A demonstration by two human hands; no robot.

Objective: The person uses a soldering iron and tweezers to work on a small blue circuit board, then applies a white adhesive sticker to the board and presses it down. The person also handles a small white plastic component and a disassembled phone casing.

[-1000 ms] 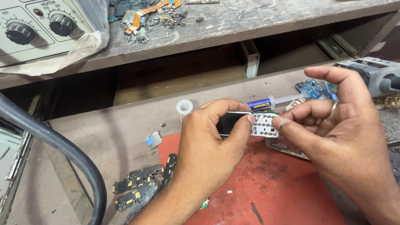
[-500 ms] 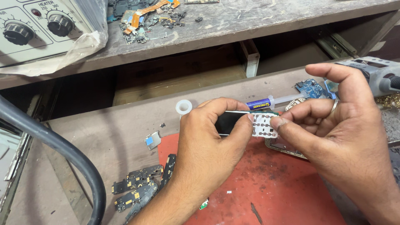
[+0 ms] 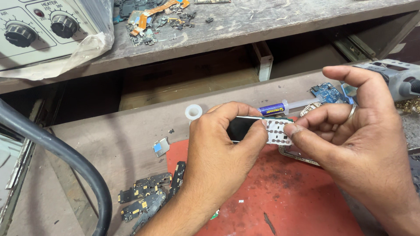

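**Small phone board pinched between both hands above the red mat**

Held over the far edge of the flat red rubber work mat (image 3: 280,205): a small phone circuit board with a dark glass screen and a white dotted keypad membrane (image 3: 258,129). Left hand (image 3: 218,153) clamped on the screen end, thumb under, fingers (image 3: 238,109) curled over the top edge. Right hand (image 3: 363,144) pinching the white membrane end, thumb tip pressed on the dots, a ring on one finger.

Just beyond the mat, on the worn wooden surface (image 3: 131,144): a thin clear syringe with a blue label (image 3: 284,106), a white plastic ring (image 3: 193,112), a small blue circuit board (image 3: 327,91). Left of the mat: a cluster of black board fragments (image 3: 148,196) and a thick grey hose (image 3: 65,161). Far above the mat, on the upper shelf: a grey heater unit with two black knobs (image 3: 41,30).
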